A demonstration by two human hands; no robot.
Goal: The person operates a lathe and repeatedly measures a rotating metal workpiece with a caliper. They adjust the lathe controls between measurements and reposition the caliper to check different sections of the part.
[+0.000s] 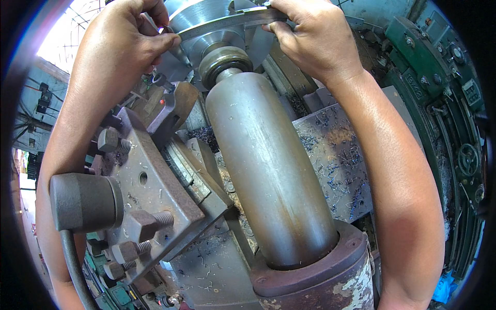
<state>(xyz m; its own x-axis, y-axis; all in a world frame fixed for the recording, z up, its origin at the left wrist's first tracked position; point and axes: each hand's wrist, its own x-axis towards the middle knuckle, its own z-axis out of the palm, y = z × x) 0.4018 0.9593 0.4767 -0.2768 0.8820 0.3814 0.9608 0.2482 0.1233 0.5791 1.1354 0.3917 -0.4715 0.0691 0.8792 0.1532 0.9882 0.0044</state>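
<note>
A steel vernier caliper (219, 27) lies across the front of a shiny round metal workpiece (188, 13) at the top of the view. My left hand (132, 39) pinches its left end, thumb pressed along the beam. With thumb and fingers, my right hand (315, 39) grips the sliding part at the right end. Just below the caliper, a dark live centre (226, 64) meets the workpiece's hub. It sticks out of a thick grey tailstock quill (268, 160). The caliper's exact contact with the workpiece is hard to make out.
Left of the quill stands a tool post (150, 181) with several square-headed bolts and a round-knobbed lever (85, 201) by my left forearm. Metal chips cover the carriage plate (333, 155). The tailstock body (320, 276) is nearest me. A green machine (434, 67) stands at right.
</note>
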